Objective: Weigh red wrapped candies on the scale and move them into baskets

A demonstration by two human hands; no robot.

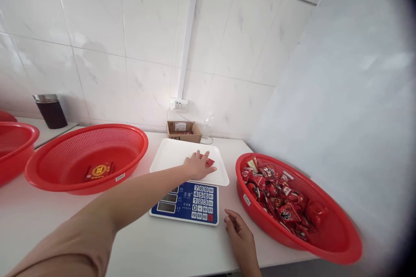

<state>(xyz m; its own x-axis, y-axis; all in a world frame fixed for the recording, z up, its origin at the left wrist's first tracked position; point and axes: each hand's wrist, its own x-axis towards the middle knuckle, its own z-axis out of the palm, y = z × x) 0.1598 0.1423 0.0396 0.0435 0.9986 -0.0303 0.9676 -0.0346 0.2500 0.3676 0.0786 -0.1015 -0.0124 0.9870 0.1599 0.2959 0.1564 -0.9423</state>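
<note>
My left hand [199, 167] reaches across to the white weighing tray [169, 152] of a digital scale. Its fingers are spread over a small red packet [208, 161] lying on the tray, partly covered by the hand. The blue scale panel [186, 207], with number keys and small displays, faces me below the tray. My right hand [239, 236] rests at the table's front, just right of the panel. Its fingers are loosely curled in toward the thumb, and nothing shows in them. Beside it stands a red plastic basket [338, 242] holding many red wrapped snack packets [282, 201].
To the left, another red basket [134, 138] holds a red packet with a yellow emblem [100, 170]. Part of a further red basket [19, 156] shows at the left edge. A cardboard box [184, 132], a clear bottle [206, 126] and a dark jar [51, 112] stand near the wall.
</note>
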